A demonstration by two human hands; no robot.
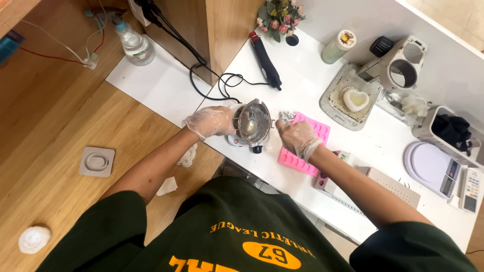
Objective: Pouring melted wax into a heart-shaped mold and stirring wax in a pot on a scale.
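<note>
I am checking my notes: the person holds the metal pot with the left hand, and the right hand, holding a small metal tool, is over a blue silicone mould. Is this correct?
Not quite: the silicone mould is pink, not blue, as the head view shows. The rest stands: the left hand holds the metal pot, and the right hand, holding a small metal tool, is over the mould.

Gloved hands, left (pixel 210 122) and right (pixel 297 137), at metal pot (pixel 253 122) beside pink mould (pixel 305 146).

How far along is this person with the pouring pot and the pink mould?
Done, it seems: a white heart-shaped piece already sits on a grey tray. In hand: the left hand steadies a small metal pot on its little heater, while the right hand holds a small metal tool over the pink silicone mould. Left: the mould's visible cavities look unfilled.
</note>
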